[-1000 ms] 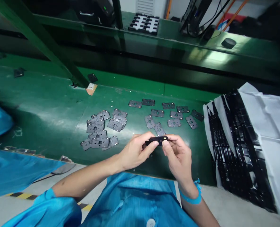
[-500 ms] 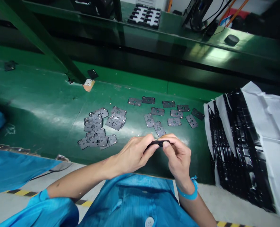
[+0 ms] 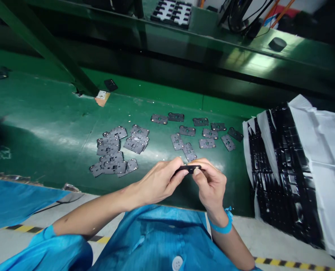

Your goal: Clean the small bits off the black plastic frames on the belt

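A thin black plastic plate (image 3: 190, 169) is held edge-on between my two hands, above the front of the green workbench (image 3: 71, 158). My left hand (image 3: 163, 178) pinches its left end between thumb and fingers. At the right end, my right hand (image 3: 211, 184) grips it, the thumb pressing on the near edge. Just beyond my fingers lies a similar flat plate (image 3: 189, 151) with a small square cutout. Several more such plates (image 3: 207, 143) are scattered behind it. To the left, overlapping piles of plates (image 3: 114, 167) rest on the bench.
On the right stands a stack of black plastic trays (image 3: 291, 177) with white sheets (image 3: 328, 162). A green post (image 3: 48, 49) slants down to the bench at left. The raised shelf (image 3: 229, 45) behind carries a black-and-white tray (image 3: 171, 13) and a round black object (image 3: 277, 44).
The view has shifted slightly. Both hands keep their hold on the black plate, which is tilted a little so more of its near edge shows at the right end.
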Action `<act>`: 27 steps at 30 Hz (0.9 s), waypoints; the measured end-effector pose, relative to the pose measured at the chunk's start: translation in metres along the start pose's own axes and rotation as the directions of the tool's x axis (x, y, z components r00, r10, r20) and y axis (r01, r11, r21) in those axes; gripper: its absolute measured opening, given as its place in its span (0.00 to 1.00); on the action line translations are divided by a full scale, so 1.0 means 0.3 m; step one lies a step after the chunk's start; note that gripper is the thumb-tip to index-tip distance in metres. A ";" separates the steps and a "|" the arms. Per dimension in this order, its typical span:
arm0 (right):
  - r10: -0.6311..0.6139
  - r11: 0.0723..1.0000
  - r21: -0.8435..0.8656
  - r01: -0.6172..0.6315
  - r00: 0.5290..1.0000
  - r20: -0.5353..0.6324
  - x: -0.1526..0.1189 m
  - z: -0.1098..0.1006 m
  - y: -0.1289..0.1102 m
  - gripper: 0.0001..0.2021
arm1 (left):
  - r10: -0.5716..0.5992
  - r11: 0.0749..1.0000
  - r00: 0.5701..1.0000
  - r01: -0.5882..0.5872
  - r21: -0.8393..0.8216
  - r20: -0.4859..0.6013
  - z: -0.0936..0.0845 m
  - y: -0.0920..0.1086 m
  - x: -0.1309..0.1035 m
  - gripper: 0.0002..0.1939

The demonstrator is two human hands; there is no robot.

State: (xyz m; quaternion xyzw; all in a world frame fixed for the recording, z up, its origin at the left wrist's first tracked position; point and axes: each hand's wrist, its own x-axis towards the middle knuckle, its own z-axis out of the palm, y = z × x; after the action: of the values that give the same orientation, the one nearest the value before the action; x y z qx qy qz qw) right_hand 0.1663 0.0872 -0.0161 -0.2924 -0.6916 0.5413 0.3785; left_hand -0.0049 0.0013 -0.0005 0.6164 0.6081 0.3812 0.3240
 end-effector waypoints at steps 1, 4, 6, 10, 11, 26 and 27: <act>-0.002 1.000 0.009 0.002 1.000 0.000 0.000 0.000 0.003 0.09 | 0.000 1.000 1.000 0.000 0.002 0.001 -0.002 -0.001 0.002 0.12; 0.010 0.999 0.038 -0.011 1.000 0.010 0.002 -0.003 0.010 0.09 | 0.016 1.000 1.000 -0.016 0.005 0.006 -0.007 -0.006 0.005 0.11; 0.015 0.998 0.056 -0.017 1.000 0.026 0.002 -0.006 0.014 0.08 | 0.032 0.999 0.999 -0.032 0.014 0.010 -0.008 -0.009 0.006 0.11; 0.052 0.997 0.057 -0.054 0.998 0.034 0.002 -0.010 0.022 0.09 | 0.050 0.997 0.999 -0.051 0.057 0.008 -0.003 -0.014 0.004 0.12; 0.058 0.997 0.052 -0.059 0.998 0.030 0.002 -0.010 0.024 0.09 | 0.050 0.997 0.999 -0.050 0.065 0.007 -0.001 -0.015 0.004 0.12; 0.079 0.992 0.088 -0.091 0.987 0.137 0.005 -0.030 0.045 0.09 | -0.023 0.996 0.998 0.018 0.085 0.051 -0.009 -0.041 0.010 0.11; 0.101 0.989 0.087 -0.118 0.978 0.184 0.008 -0.041 0.046 0.11 | -0.031 0.996 0.998 0.027 0.082 0.050 -0.009 -0.047 0.013 0.10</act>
State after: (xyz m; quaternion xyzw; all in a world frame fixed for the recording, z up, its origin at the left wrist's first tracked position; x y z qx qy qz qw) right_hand 0.1753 0.0989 -0.0275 -0.2615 -0.6783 0.6185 0.2984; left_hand -0.0145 0.0056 -0.0111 0.6298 0.6233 0.3357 0.3197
